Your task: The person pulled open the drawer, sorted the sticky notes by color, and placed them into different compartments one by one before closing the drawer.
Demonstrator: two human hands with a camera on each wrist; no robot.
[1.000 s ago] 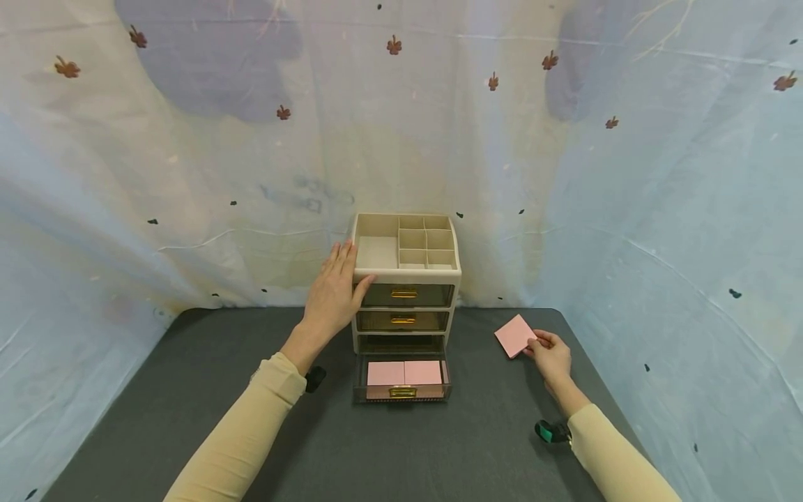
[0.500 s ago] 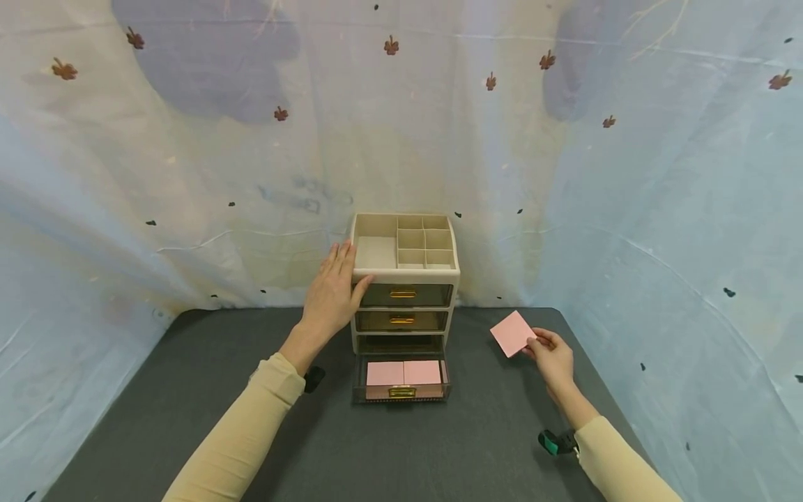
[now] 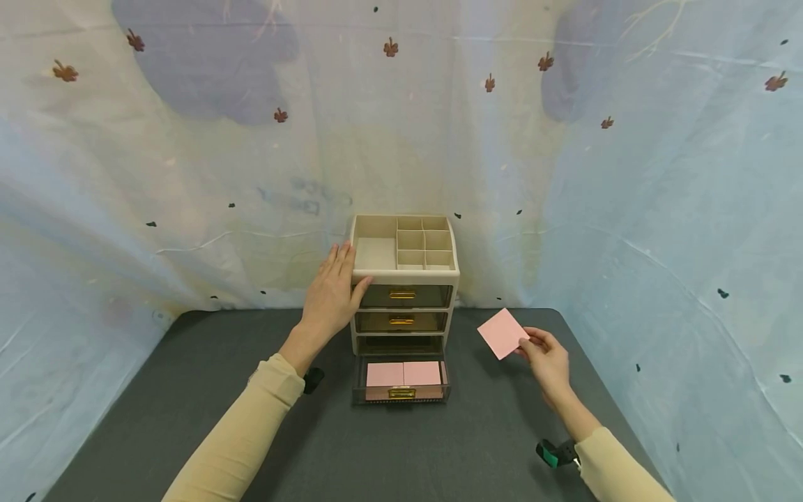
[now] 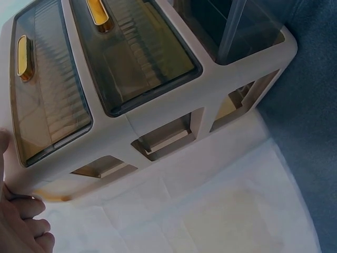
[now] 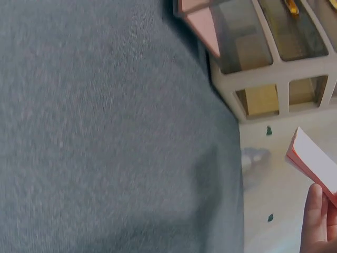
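Observation:
A cream desktop organizer (image 3: 408,277) with smoky see-through drawers stands on the table, its bottom drawer (image 3: 360,392) pulled out. Two stacks of pink paper (image 3: 385,374) lie side by side in that drawer. My left hand (image 3: 329,296) rests on the organizer's upper left corner, fingers along the side and thumb at the front edge; the left wrist view catches some curled fingertips (image 4: 37,226) there. To the right of the organizer, my right hand (image 3: 547,362) pinches a pink sticky note pad (image 3: 502,334) above the table. The pad's thickness shows in the right wrist view.
Two upper drawers with gold handles (image 3: 402,294) are closed. The organizer's top has one large compartment (image 3: 376,251) and several small ones. Behind the dark grey table (image 3: 489,446) hangs a patterned cloth (image 3: 401,139), which also runs along both sides.
My right hand has lifted the sticky note pad from near the tabletop and carried it a little left, toward the organizer. My left hand stays in place on the organizer.

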